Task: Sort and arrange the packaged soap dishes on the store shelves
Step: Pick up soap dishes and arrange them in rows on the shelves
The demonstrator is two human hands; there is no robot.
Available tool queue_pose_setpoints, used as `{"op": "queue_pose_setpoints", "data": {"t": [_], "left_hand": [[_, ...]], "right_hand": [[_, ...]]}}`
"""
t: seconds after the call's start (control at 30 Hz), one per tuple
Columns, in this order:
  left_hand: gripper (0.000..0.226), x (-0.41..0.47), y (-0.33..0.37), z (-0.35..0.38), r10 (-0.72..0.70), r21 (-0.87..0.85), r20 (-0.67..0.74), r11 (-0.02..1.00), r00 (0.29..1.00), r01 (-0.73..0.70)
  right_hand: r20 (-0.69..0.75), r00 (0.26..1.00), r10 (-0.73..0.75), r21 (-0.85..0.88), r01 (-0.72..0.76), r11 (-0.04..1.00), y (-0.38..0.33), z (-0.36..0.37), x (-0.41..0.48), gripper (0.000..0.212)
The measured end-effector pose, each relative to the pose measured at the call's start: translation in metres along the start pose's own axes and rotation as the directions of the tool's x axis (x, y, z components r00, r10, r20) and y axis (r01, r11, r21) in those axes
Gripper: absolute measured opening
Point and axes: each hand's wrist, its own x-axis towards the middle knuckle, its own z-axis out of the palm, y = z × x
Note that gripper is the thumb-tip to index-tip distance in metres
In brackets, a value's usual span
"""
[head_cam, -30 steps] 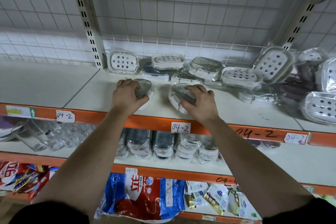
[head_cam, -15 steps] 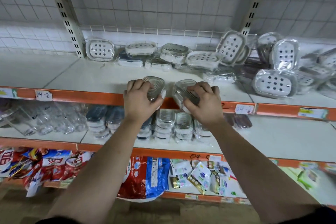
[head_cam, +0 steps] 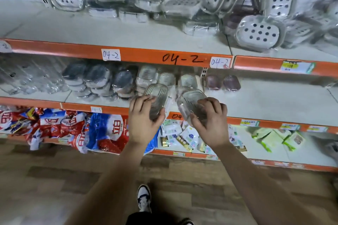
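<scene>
Fingers curled, the left hand (head_cam: 144, 120) grips one clear ribbed soap dish (head_cam: 157, 95), the right hand (head_cam: 212, 122) a second clear dish (head_cam: 190, 100). Both have dropped from the upper shelf (head_cam: 128, 33) to frame centre, before the stacks on the middle shelf (head_cam: 265, 100), probably their sorted place.

Head camera (wide-angle) looks forward and down at close shelves (head_cam: 109, 31).

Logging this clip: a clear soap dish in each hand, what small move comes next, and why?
Probably ease both forward onto the middle shelf: the left hand and right hand each hold a clear ribbed soap dish before its edge, by matching clear dishes.
</scene>
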Motion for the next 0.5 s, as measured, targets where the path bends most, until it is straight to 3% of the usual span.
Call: {"op": "queue_pose_setpoints", "data": {"t": [0.5], "left_hand": [[0.043,0.057,-0.048,0.156,0.043,0.045,-0.011,0.998,0.999,-0.042]], "right_hand": [[-0.185,0.953,0.240,0.096,-0.225,0.970,0.084,0.093,0.026,0.046]]}}
